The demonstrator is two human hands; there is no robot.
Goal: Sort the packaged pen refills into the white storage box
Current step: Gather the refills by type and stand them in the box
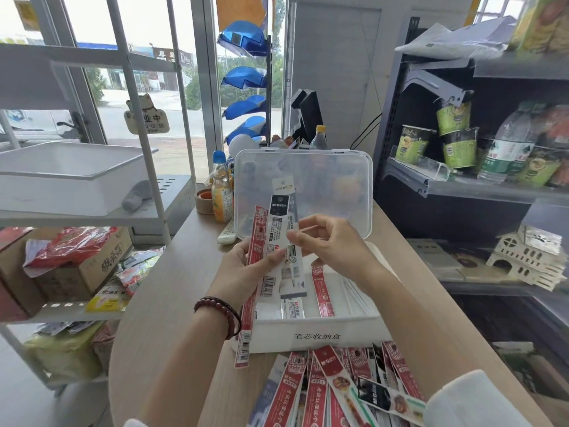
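My left hand (246, 266) grips a fan of refill packs above the white storage box (317, 334): a long red pack (251, 306) and a black-and-white pack (278, 223). My right hand (323, 241) pinches a narrow clear pack (292, 260) at the fan's right edge. The box sits open on the wooden table, its clear lid (303, 192) standing upright behind. Inside lie a red pack (321, 291) and white packs (292, 308). A pile of red and black refill packs (345, 386) is spread on the table in front of the box.
A juice bottle (221, 192), a tape roll (203, 201) and a remote (227, 234) stand left of the lid. A white rack with a tray (70, 177) is at the left. A dark shelf with cup noodles (455, 140) stands at the right.
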